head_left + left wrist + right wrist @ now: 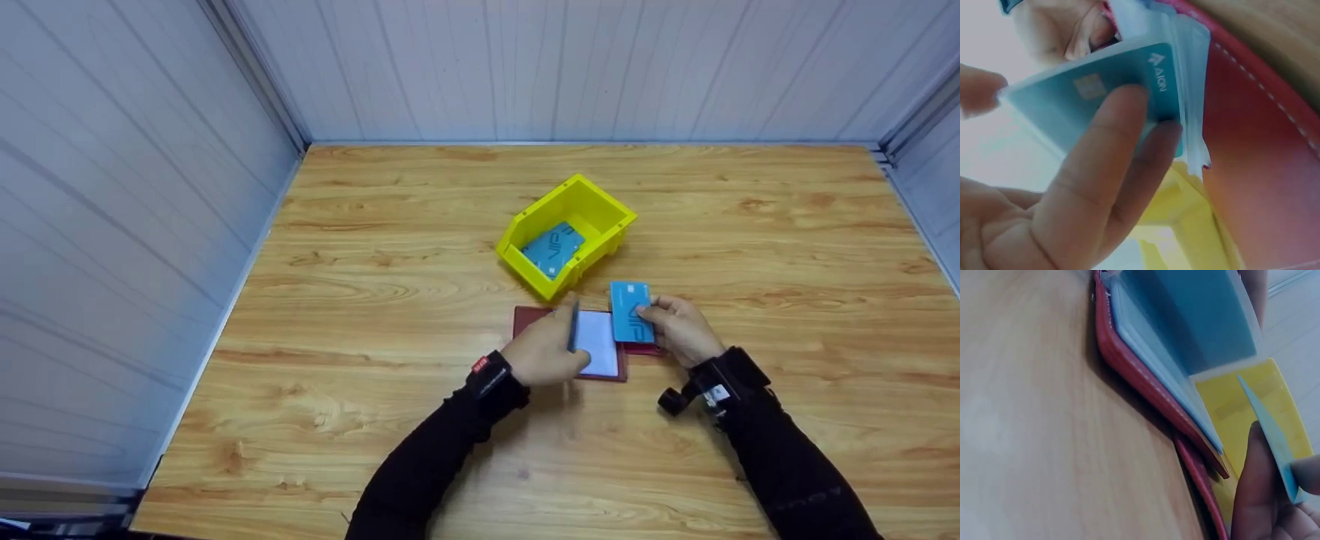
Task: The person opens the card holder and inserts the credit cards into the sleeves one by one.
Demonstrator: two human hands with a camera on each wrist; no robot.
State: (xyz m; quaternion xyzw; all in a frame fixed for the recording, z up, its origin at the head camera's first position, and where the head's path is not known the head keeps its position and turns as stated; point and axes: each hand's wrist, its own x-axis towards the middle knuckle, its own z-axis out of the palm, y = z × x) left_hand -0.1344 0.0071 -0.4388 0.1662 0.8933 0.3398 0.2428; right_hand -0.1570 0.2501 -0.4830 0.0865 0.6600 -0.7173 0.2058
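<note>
The red card holder (pixel 527 318) lies open on the wood-grain table (pixel 337 390). The left hand (pixel 547 352) is positioned above it, fingers and thumb closed to the thickness of one clear sleeve (pixel 1033 122), which it holds raised; the fingers bear on the blue AION card (pixel 1161 104) seated inside that sleeve. Just beyond the holder stands the yellow bin (pixel 596 211), containing blue VIP cards (pixel 556 246). Right of the left hand, a pale page (pixel 598 345) lies flat in the holder. A separate blue card (pixel 628 300) is located over the holder's right edge, lifted and face up. The right hand (pixel 686 331) pinches this card by its right edge, thumb on top, fingers beneath.
</note>
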